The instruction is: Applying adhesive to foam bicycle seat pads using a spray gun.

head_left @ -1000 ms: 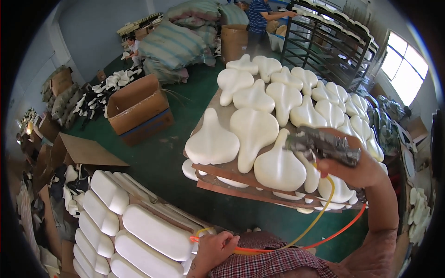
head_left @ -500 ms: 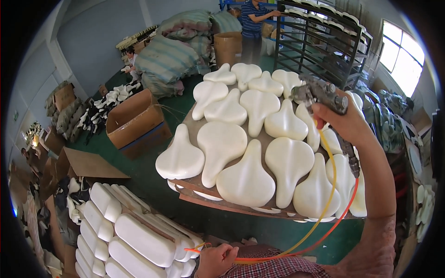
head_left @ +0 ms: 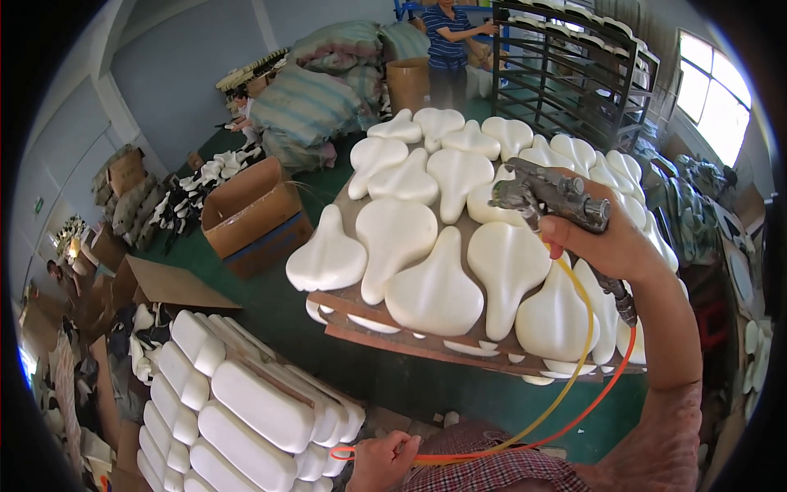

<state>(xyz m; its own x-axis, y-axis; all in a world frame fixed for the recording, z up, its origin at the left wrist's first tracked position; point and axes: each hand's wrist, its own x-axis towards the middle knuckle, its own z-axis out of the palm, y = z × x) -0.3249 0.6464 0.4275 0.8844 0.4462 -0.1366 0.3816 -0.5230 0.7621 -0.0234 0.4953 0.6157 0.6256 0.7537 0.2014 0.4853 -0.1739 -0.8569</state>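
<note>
My right hand [head_left: 602, 242] grips a dark, grimy spray gun [head_left: 561, 197] by its handle, above the right part of a board [head_left: 358, 302]. The gun's nozzle end points left over several white bicycle saddle pads [head_left: 434, 287], which lie close together on that board. From the gun a yellow hose [head_left: 587, 348] and an orange-red hose [head_left: 611, 379] loop down across my lap to my left hand [head_left: 383, 462]. Its fingers are closed around the hoses at the lower middle, and a small orange loop pokes out on its left side. The gun covers parts of some saddle pads.
Stacked long white pads [head_left: 262, 406] stand at lower left. Beyond them are a cardboard box [head_left: 254, 201], large striped sacks [head_left: 307, 102] and a dark rack [head_left: 566, 74] holding white pieces. One person [head_left: 448, 41] stands by the rack; another [head_left: 243, 107] sits beside the sacks.
My right hand and the spray gun have come slightly lower and nearer, with the nozzle shifted left. The view has tilted a little. My left hand keeps hold of the hoses.
</note>
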